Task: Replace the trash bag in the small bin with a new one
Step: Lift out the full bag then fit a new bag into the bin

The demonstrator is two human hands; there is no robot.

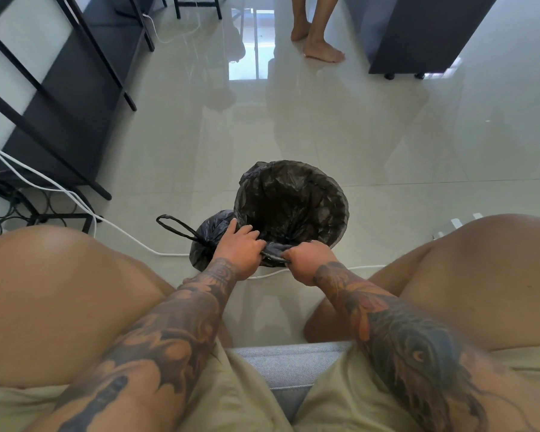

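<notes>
Bin (331,241) is sitting on the floor (387,135) at centre frame, just past the person's knees, and a new black bag (290,198) is lining it, mouth spread wide open over the rim. Left hand (239,247) is working the near edge at about 7 o'clock of the bin, fingers curled and pinching the plastic. Right hand (309,260) is right beside it at 6 o'clock, gripping a bunched fold of that same bag edge. The two hands are nearly touching, with the gathered plastic stretching between them.

Old bag (209,238), tied shut, is lying on the floor against the bin at its 8 o'clock, its loop handle (175,224) trailing out toward 9 o'clock. A white cable (131,235) is running across the floor under it. At 12 o'clock, well apart, another person's bare feet (318,42) are standing. A dark frame (75,88) is filling 10 o'clock.
</notes>
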